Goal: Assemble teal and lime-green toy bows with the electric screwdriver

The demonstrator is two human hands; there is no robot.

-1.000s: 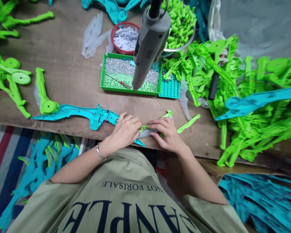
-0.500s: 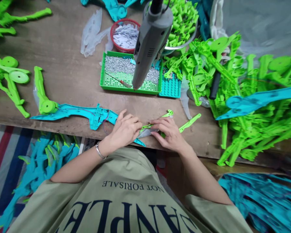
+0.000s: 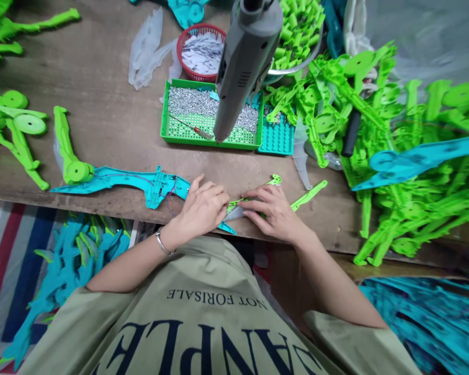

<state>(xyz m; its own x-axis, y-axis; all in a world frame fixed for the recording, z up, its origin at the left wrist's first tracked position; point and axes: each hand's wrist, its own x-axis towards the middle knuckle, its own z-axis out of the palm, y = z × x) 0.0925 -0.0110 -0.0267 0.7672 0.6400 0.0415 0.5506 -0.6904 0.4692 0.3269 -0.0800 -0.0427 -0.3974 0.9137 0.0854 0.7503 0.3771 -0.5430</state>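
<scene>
A long blue plastic piece (image 3: pixel 128 178) with thin wires lies along the table's front edge. Over its right end rests my left hand (image 3: pixel 205 204), fingers curled down and closed on it. My right hand (image 3: pixel 272 211) has its fingers and thumb brought together on a bright green plastic part (image 3: pixel 310 195), whose arms stick out beyond the hand. Between the two hands shows a translucent plastic piece (image 3: pixel 234 213), touched by the right fingertips. What lies directly under the fingers is hidden.
A grey electric screwdriver (image 3: pixel 244 67) hangs over a green tray (image 3: pixel 211 143) of screws. Behind stands a red basket (image 3: pixel 181 54) of white slips. Green parts (image 3: pixel 406 208) are heaped at right, and a green jointed part (image 3: pixel 64 140) touches the blue piece's left end.
The right fingers have shifted slightly, and a small shiny bit seen by their tips before no longer shows. My left hand stays in place. The view has moved a little.
</scene>
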